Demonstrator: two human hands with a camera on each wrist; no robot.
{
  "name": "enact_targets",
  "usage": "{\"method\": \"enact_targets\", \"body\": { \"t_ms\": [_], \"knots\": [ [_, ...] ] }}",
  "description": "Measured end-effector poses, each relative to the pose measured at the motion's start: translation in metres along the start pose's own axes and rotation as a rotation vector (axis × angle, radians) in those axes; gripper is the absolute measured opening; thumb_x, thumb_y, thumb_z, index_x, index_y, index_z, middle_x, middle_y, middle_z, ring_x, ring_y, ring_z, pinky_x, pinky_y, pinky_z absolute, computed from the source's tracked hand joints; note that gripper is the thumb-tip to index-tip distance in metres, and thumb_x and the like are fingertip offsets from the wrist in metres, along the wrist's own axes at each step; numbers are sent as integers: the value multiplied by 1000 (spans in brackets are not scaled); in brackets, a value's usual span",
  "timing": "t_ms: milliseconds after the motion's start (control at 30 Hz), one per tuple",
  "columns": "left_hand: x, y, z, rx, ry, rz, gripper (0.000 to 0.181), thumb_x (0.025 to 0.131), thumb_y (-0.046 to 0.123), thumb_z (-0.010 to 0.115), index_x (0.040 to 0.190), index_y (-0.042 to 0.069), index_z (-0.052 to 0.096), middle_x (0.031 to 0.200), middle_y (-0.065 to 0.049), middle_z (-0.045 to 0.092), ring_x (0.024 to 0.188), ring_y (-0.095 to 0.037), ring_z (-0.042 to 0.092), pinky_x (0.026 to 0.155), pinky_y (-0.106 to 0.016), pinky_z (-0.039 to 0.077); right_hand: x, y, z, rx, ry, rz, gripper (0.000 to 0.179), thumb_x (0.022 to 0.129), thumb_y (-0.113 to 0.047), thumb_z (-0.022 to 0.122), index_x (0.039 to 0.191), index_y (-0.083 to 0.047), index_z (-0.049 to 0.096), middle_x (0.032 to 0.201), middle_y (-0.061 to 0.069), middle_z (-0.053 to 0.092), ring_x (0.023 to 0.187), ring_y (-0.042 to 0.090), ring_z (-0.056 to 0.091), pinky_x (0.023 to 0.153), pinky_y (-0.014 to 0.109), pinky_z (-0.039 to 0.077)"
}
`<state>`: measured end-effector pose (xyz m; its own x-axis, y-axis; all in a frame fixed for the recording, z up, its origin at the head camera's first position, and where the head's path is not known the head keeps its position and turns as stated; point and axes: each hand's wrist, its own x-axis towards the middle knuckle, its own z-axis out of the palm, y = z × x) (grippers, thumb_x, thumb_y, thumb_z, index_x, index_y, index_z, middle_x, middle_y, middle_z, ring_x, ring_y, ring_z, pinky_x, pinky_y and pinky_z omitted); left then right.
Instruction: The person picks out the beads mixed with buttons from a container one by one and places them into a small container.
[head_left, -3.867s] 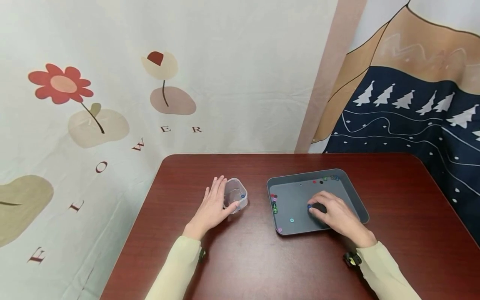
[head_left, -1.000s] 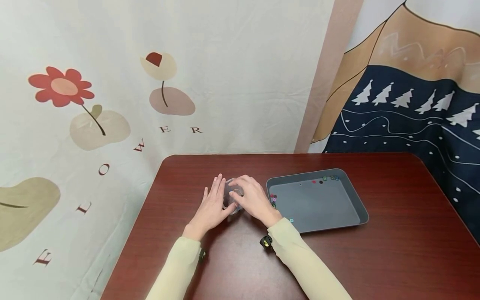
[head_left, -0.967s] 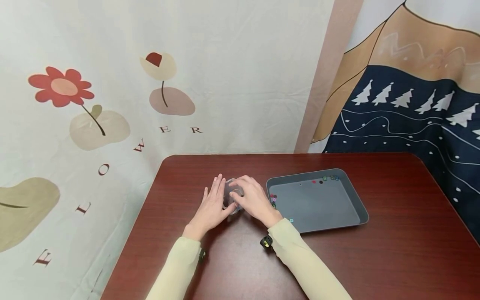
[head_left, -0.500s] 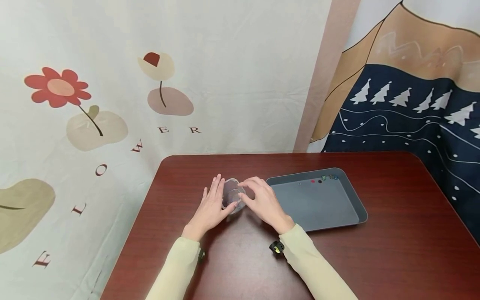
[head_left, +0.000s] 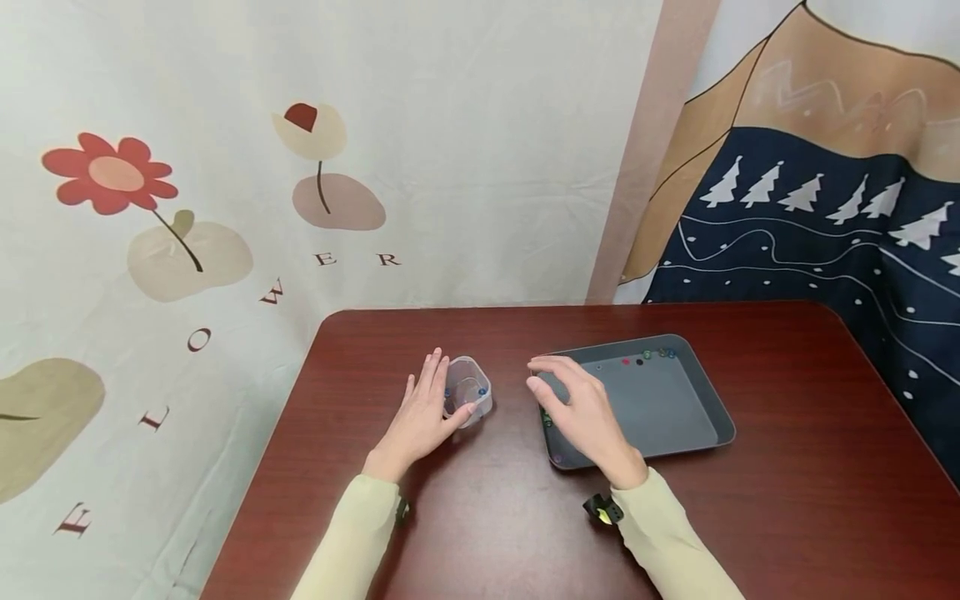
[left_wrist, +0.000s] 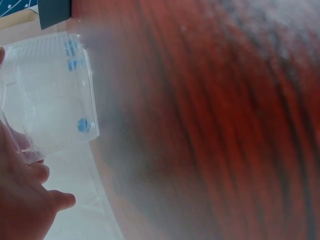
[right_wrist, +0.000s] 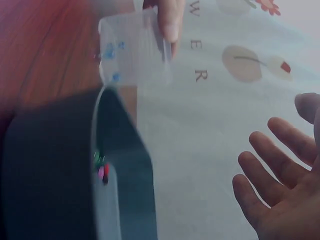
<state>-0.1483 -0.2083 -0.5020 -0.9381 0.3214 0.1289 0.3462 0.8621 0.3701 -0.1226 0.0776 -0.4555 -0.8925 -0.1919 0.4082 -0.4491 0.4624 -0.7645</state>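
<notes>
A clear plastic container (head_left: 480, 404) stands on the table, with small blue beads (left_wrist: 83, 125) at its bottom. My left hand (head_left: 420, 412) rests against its left side with straight fingers, the thumb reaching along the near side. In the right wrist view a digit of that hand overlaps the container's rim. Over the left edge of a grey tray (head_left: 667, 425) hovers my right hand (head_left: 588, 412), thumb and fingers apart and nothing between them. Green beads (head_left: 547, 419) lie along the tray's left side, partly hidden by this hand.
More small beads, one of them a red bead (head_left: 626, 362), lie along the tray's far side. Tray and container share a dark red wooden table (head_left: 495, 517). Behind its far edge hangs a printed cloth (head_left: 480, 167).
About four seconds ago my right hand pinched a blue bead in the tray. It then went to the container and has since moved back right, empty. The left hand has stayed put.
</notes>
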Motion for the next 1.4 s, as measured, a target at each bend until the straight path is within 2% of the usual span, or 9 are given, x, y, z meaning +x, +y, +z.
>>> {"method": "enact_targets", "body": {
  "t_ms": [67,167,333,467,733,1100,1400],
  "knots": [
    [0,0,0,-4,0,0,95,98,56,62,160,-5,25,170,-21,16,156,-42,18,118,-68,23,-5,5,-7,4,-6,34,35,104,-34,64,134,-17,70,140,4,64,133,22,57,102,53,50],
    [0,0,1,-2,-3,-3,95,98,56,62,161,-5,25,171,-20,15,156,-42,18,118,-68,22,-10,13,-16,4,-27,69,41,104,-35,65,138,-14,67,146,9,60,141,26,50,106,59,46],
    [0,0,2,-9,-13,-10,94,98,56,61,161,-4,24,171,-19,14,157,-39,15,119,-67,20,-19,27,-25,-38,-93,103,48,100,-37,69,142,-14,64,150,4,57,146,26,44,111,60,41],
    [0,0,1,-17,-20,-16,95,98,56,61,161,-4,24,171,-19,13,158,-37,11,120,-66,19,-24,38,-27,-91,-146,91,51,95,-31,77,142,-14,64,152,7,55,145,32,45,110,62,41],
    [0,-1,2,-15,-14,-12,95,98,57,61,161,-4,24,171,-19,13,157,-41,16,119,-67,21,-27,48,-25,-133,-238,81,53,89,-21,84,138,-9,67,151,9,55,145,35,43,110,61,41],
    [-2,1,-1,-26,-21,-20,96,98,57,62,162,-3,23,172,-18,12,157,-41,16,120,-66,19,-28,58,-20,-166,-327,59,47,91,-21,82,134,-8,69,147,12,58,136,35,54,107,57,45],
    [-2,1,0,-22,0,-7,95,97,56,63,161,-4,25,170,-20,16,156,-41,18,118,-68,22,-25,60,-12,-254,-372,12,44,89,-24,83,129,-9,72,137,12,64,126,33,60,104,54,48]
  ]
}}
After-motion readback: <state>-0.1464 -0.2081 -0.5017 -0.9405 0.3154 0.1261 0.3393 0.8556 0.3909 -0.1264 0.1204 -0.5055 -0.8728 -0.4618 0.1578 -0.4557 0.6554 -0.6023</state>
